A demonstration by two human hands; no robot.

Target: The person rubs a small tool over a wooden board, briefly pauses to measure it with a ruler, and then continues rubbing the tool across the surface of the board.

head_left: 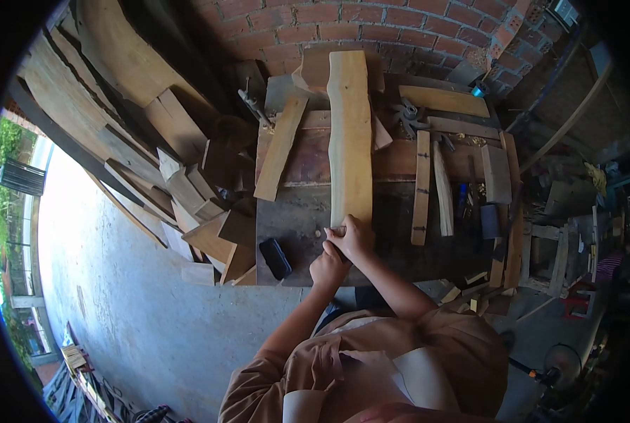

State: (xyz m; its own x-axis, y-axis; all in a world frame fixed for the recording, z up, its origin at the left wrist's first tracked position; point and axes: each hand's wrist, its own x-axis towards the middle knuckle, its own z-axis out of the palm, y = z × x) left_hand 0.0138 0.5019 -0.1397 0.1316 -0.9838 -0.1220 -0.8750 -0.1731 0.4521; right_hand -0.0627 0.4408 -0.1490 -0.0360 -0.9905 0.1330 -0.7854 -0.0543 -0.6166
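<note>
Tan sleeves fill the bottom of the frame. At centre, the right hand curls its fingers over the near end of the plank, seemingly pinning it flat along the bench. The left hand is bunched just below, its grip unclear. A black block lies to the left and slats to the right. Offcuts crowd the bench's left edge.
</note>
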